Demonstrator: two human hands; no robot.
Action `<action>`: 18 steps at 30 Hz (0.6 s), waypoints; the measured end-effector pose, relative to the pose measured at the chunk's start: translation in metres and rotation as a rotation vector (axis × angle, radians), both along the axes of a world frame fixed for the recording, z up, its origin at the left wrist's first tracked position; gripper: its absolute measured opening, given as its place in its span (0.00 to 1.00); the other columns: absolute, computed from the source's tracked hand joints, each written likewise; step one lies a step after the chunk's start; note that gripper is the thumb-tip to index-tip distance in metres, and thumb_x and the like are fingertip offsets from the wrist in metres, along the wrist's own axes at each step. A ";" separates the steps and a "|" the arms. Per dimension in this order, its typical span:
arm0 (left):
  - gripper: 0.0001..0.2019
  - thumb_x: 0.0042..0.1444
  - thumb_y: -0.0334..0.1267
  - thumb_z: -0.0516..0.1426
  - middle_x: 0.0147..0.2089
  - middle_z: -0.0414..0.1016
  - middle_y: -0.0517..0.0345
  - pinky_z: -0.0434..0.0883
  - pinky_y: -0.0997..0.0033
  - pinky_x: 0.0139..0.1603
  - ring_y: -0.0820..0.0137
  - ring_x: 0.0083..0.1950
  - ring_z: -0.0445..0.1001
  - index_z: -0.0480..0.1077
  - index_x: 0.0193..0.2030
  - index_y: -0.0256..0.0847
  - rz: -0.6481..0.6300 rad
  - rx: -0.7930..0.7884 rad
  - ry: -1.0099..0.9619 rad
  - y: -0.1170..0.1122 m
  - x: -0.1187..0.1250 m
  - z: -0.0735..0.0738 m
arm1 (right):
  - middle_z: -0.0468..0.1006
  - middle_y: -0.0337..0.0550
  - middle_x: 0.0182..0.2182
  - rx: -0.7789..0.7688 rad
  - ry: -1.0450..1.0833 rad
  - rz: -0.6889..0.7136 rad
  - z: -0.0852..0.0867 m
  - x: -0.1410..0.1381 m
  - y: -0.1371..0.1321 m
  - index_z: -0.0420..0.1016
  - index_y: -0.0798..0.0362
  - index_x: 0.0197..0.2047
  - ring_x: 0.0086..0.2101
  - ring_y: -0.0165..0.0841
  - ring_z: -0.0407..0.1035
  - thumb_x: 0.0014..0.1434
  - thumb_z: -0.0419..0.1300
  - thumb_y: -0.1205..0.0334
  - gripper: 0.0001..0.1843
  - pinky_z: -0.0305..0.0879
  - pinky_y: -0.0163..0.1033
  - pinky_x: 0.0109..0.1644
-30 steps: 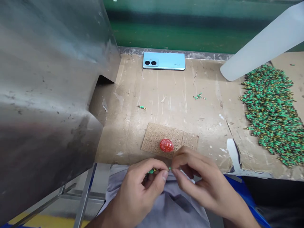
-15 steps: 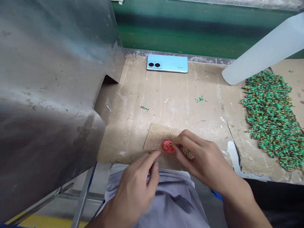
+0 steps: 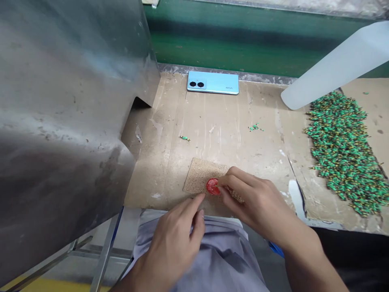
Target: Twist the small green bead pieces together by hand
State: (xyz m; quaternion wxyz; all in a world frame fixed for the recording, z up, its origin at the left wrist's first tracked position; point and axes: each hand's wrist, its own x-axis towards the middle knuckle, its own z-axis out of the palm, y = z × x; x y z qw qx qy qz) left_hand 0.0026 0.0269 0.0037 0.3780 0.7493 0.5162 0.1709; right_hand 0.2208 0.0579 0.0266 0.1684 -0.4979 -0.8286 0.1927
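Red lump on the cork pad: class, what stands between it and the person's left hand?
Nothing visible: the left hand ends just short of the red lump, with only bare cork pad between them.

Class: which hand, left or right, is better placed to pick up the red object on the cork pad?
The right hand: its fingertips reach the red object on the cork pad; the left hand stops short of it.

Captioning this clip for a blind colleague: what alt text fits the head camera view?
The right hand touches a glossy red disc on a cork mat, the left hand just beside it. Small green parts lie heaped to the right on a worn cardboard surface, with a light-blue smartphone lying beyond.
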 end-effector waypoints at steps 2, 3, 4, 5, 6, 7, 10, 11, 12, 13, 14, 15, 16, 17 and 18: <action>0.20 0.71 0.31 0.51 0.51 0.88 0.45 0.86 0.53 0.49 0.55 0.49 0.88 0.76 0.64 0.35 0.009 0.000 -0.001 0.000 0.000 0.000 | 0.71 0.39 0.33 0.008 -0.010 -0.007 0.000 0.000 0.000 0.74 0.53 0.42 0.29 0.32 0.68 0.76 0.53 0.66 0.11 0.60 0.38 0.32; 0.20 0.71 0.31 0.51 0.52 0.87 0.45 0.86 0.54 0.49 0.55 0.50 0.88 0.76 0.64 0.35 0.011 -0.001 -0.004 0.000 0.000 0.000 | 0.71 0.39 0.33 0.010 -0.013 -0.005 0.000 0.000 0.001 0.73 0.53 0.42 0.29 0.32 0.68 0.76 0.53 0.66 0.11 0.60 0.39 0.32; 0.20 0.71 0.31 0.51 0.52 0.87 0.45 0.86 0.54 0.49 0.56 0.50 0.88 0.76 0.64 0.35 0.011 -0.003 -0.007 0.000 -0.001 0.001 | 0.72 0.39 0.33 0.009 -0.015 -0.001 0.000 -0.001 0.001 0.73 0.53 0.42 0.30 0.32 0.69 0.76 0.53 0.66 0.11 0.60 0.39 0.32; 0.20 0.71 0.31 0.50 0.52 0.87 0.45 0.86 0.55 0.49 0.56 0.50 0.88 0.76 0.64 0.35 0.010 -0.006 -0.009 0.000 -0.001 0.001 | 0.72 0.39 0.33 0.008 -0.015 0.002 0.001 -0.001 0.002 0.73 0.52 0.41 0.30 0.32 0.69 0.76 0.52 0.66 0.11 0.60 0.38 0.32; 0.20 0.71 0.31 0.50 0.52 0.87 0.44 0.86 0.55 0.49 0.56 0.50 0.88 0.76 0.64 0.35 0.007 -0.008 -0.012 0.000 -0.001 0.001 | 0.72 0.39 0.33 0.008 -0.015 0.002 0.001 -0.001 0.002 0.73 0.52 0.41 0.29 0.32 0.69 0.76 0.52 0.66 0.11 0.60 0.38 0.32; 0.20 0.71 0.31 0.50 0.52 0.87 0.44 0.86 0.55 0.49 0.56 0.50 0.88 0.76 0.64 0.35 0.005 -0.008 -0.015 0.000 0.000 0.001 | 0.72 0.39 0.32 0.010 -0.018 -0.003 0.001 -0.002 0.002 0.73 0.52 0.42 0.29 0.32 0.69 0.76 0.52 0.66 0.11 0.60 0.38 0.32; 0.20 0.71 0.31 0.51 0.52 0.88 0.44 0.86 0.56 0.49 0.56 0.50 0.88 0.76 0.64 0.34 0.006 0.001 -0.023 0.000 0.000 0.001 | 0.74 0.40 0.33 0.027 -0.039 -0.006 0.002 -0.003 0.001 0.73 0.52 0.41 0.29 0.33 0.69 0.76 0.52 0.66 0.11 0.61 0.39 0.32; 0.20 0.70 0.31 0.51 0.52 0.88 0.44 0.86 0.57 0.49 0.56 0.50 0.88 0.76 0.64 0.34 0.005 0.004 -0.025 0.000 0.001 0.000 | 0.74 0.40 0.33 0.035 -0.046 0.000 0.002 -0.003 0.001 0.73 0.52 0.40 0.30 0.33 0.70 0.76 0.52 0.66 0.12 0.61 0.39 0.32; 0.20 0.70 0.31 0.51 0.52 0.88 0.44 0.86 0.57 0.49 0.56 0.50 0.88 0.77 0.64 0.35 0.005 0.008 -0.027 0.000 0.001 0.000 | 0.74 0.41 0.33 0.041 -0.050 0.006 0.002 -0.004 0.000 0.73 0.52 0.40 0.30 0.33 0.70 0.76 0.52 0.66 0.12 0.61 0.39 0.31; 0.20 0.70 0.31 0.51 0.52 0.88 0.44 0.86 0.57 0.49 0.56 0.50 0.88 0.77 0.63 0.34 0.006 0.012 -0.027 0.000 0.001 0.000 | 0.75 0.41 0.33 0.049 -0.053 0.010 0.002 -0.004 0.000 0.73 0.52 0.39 0.30 0.33 0.70 0.76 0.52 0.66 0.12 0.60 0.39 0.31; 0.20 0.70 0.31 0.51 0.52 0.88 0.44 0.86 0.56 0.50 0.56 0.50 0.88 0.77 0.63 0.34 0.006 0.013 -0.026 0.000 0.001 0.000 | 0.74 0.40 0.33 0.054 -0.054 0.013 0.002 -0.005 0.000 0.73 0.52 0.39 0.30 0.33 0.70 0.76 0.52 0.66 0.12 0.60 0.39 0.31; 0.20 0.70 0.31 0.51 0.52 0.88 0.44 0.86 0.56 0.50 0.55 0.50 0.88 0.77 0.63 0.34 0.008 0.014 -0.024 0.000 0.001 0.001 | 0.74 0.40 0.33 0.058 -0.055 0.014 0.002 -0.005 0.000 0.73 0.52 0.39 0.29 0.33 0.70 0.76 0.52 0.67 0.12 0.60 0.40 0.30; 0.20 0.70 0.31 0.51 0.52 0.88 0.44 0.86 0.55 0.50 0.55 0.51 0.88 0.77 0.63 0.33 0.010 0.015 -0.022 0.000 0.001 0.001 | 0.74 0.40 0.32 0.061 -0.057 0.017 0.002 -0.005 0.000 0.73 0.52 0.39 0.29 0.34 0.70 0.75 0.52 0.67 0.12 0.60 0.40 0.30; 0.20 0.70 0.31 0.51 0.52 0.88 0.43 0.87 0.55 0.49 0.54 0.51 0.88 0.77 0.63 0.33 0.014 0.016 -0.020 0.000 0.001 0.001 | 0.74 0.40 0.33 0.061 -0.061 0.019 0.002 -0.005 0.000 0.73 0.52 0.39 0.30 0.34 0.70 0.75 0.52 0.67 0.12 0.60 0.40 0.31; 0.20 0.70 0.31 0.51 0.52 0.88 0.44 0.87 0.54 0.49 0.54 0.51 0.88 0.77 0.63 0.33 0.016 0.016 -0.018 0.000 0.000 0.001 | 0.74 0.41 0.33 0.059 -0.064 0.020 0.002 -0.005 0.000 0.73 0.53 0.39 0.30 0.35 0.71 0.75 0.53 0.67 0.12 0.60 0.40 0.31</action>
